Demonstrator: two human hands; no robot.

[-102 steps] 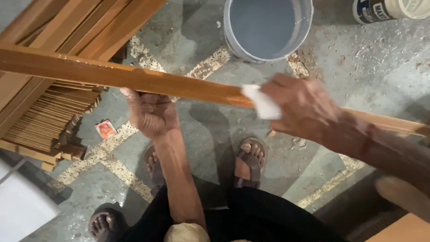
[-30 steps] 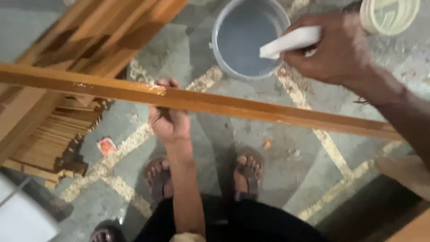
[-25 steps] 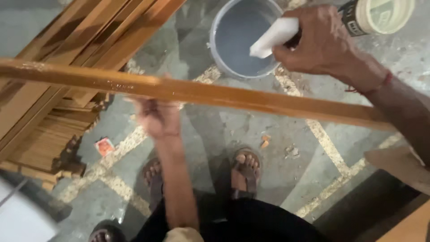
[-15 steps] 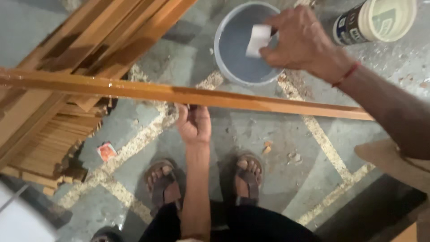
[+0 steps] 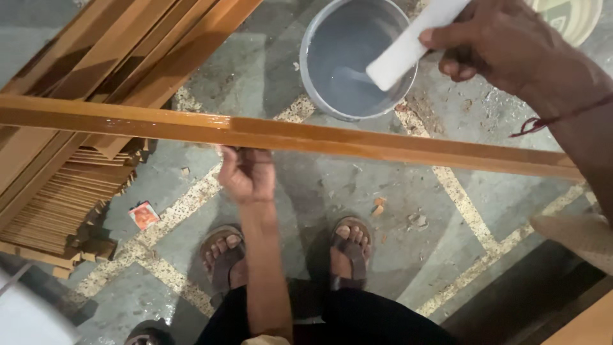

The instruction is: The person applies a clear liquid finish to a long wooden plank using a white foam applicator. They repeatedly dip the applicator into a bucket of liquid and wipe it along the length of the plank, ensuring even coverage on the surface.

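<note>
Left hand [image 5: 248,174] is gripping my long shiny brown wooden strip [image 5: 319,135] from below. I am pinching a white folded cloth [image 5: 408,46] in my right hand [image 5: 504,41], maybe over the round grey bucket [image 5: 319,83].

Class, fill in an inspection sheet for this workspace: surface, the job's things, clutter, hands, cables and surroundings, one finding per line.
Surface: grey concrete floor with pale inlaid lines, dusty.
Job's things: long wooden strip, glossy wet at its left part; white pad; grey bucket holding liquid.
Clutter: small red packet; wood chips on the floor.
Hands: left hand supports the strip from below; right hand grips the pad above the bucket.
Cables: nothing seen.
Surroundings: stacked wooden planks at left; thin slat pile; round tin top right; sandalled feet.
</note>
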